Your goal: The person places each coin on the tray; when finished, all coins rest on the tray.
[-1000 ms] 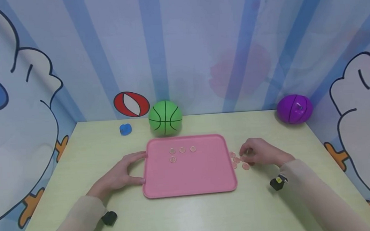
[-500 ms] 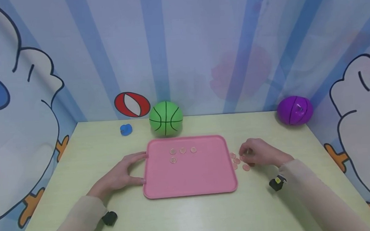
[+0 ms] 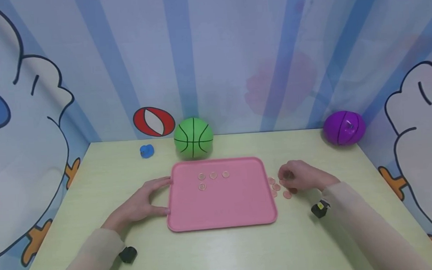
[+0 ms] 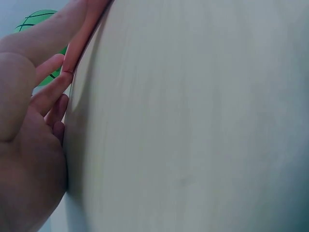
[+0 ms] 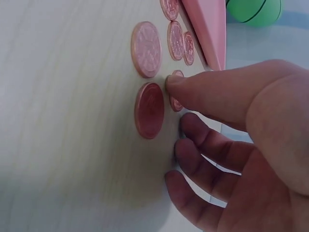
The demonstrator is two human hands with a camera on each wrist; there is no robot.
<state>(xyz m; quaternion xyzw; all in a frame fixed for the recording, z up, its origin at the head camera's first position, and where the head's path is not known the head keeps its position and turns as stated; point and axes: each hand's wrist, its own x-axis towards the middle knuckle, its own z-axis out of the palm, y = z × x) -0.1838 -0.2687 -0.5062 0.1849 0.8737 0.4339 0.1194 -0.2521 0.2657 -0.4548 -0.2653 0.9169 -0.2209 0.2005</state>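
The pink tray (image 3: 223, 210) lies flat on the table. My left hand (image 3: 139, 202) rests at its left edge, thumb and fingers spread apart against the rim. Several coins lie on the tray, three in a row near the back and one coin (image 3: 202, 186) below the row's left end. Beside the tray's right edge is a loose group of copper coins (image 5: 146, 49). My right hand (image 3: 306, 177) pinches at one copper coin (image 5: 176, 103) there, thumb tip on it and the other fingers curled. The index fingertip is hidden behind the thumb in the right wrist view.
A green ball (image 3: 193, 138) stands behind the tray, with a small blue object (image 3: 147, 151) to its left. The purple ball (image 3: 344, 128) sits at the table's back right corner. A striped blue curtain (image 3: 220, 69) closes off the back.
My right hand and wrist have shifted slightly left and away from me, staying at the same coins. The left hand, the tray and the coins on it keep their places.
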